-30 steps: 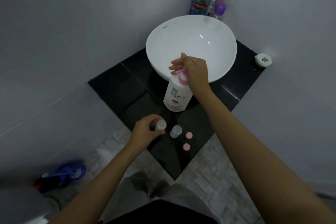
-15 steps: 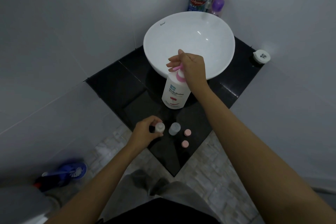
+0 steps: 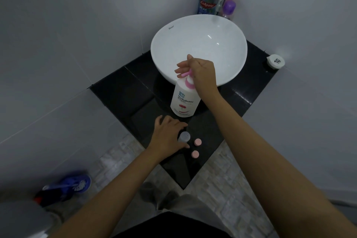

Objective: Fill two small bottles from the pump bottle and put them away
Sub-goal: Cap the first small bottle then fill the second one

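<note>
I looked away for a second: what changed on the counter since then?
The left hand shifted right, from the first small bottle, now hidden beneath it, toward the second small bottle. Unchanged: the right hand on the pump bottle, and both pink caps.

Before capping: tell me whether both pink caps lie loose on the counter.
Yes: one pink cap and the other pink cap lie on the black counter, beside the small bottle.

White pump bottle (image 3: 183,100) with pink pump, upright on black counter (image 3: 119,91) before basin; small clear bottle (image 3: 184,137), uncapped, upright nearer the counter's front corner, two pink caps (image 3: 197,142) just beside.
</note>
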### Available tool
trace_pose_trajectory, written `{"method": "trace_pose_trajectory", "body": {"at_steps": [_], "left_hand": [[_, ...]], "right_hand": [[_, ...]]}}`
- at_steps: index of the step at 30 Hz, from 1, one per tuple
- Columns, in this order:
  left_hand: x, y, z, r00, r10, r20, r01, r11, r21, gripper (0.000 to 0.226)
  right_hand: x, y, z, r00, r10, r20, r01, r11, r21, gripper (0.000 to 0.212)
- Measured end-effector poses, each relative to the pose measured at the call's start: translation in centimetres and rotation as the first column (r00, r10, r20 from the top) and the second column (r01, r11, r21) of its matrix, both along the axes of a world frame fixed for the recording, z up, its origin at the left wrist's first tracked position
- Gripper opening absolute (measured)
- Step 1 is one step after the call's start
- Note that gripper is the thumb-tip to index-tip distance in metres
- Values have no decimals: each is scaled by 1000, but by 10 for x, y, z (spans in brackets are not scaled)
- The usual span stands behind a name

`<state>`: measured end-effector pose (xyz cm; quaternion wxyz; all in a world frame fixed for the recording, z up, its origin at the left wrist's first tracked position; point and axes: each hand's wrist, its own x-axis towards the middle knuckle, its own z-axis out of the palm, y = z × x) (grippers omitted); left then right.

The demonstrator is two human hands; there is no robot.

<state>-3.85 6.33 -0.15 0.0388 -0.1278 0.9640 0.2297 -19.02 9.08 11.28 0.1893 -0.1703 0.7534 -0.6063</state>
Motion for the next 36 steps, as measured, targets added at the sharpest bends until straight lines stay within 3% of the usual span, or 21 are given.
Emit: {"method": "trace_pose_trajectory", "body": {"at_steps": [5,8,11,14,16,19,25,36], "left_hand": [[-7,3,3,997,-34,64,41,993,-108,46],[-7,3,4,1000,-19,16,20,998,-62,34],[-3,-3,10,986,98,-136,-72,981,181,27],[-1,-17,23,926,334,-177,-189,816,546,33],[-3,-28,35,867,443,-229,-202,732,651,34],[-11,-44,54,818,470,-330,-176,752,635,37],[-23,-54,71,830,435,-350,-167,791,588,47],[-21,-55,86,718,565,-405,-153,697,701,37]], "right_hand": [[1,0,2,1000,-5,-8,5,1000,5,39],[1,0,1,1000,-3,-13,3,1000,-2,39],[0,0,0,1000,6,-9,-6,1000,-7,39],[-1,0,0,1000,15,-1,-15,1000,-20,38],[-2,0,0,1000,21,9,-20,999,-26,38],[-1,-1,0,1000,17,15,-17,1000,-15,38],[-1,1,2,1000,20,14,-19,1000,-18,38],[-3,-2,-2,999,-2,-32,2,1000,-5,37]]}}
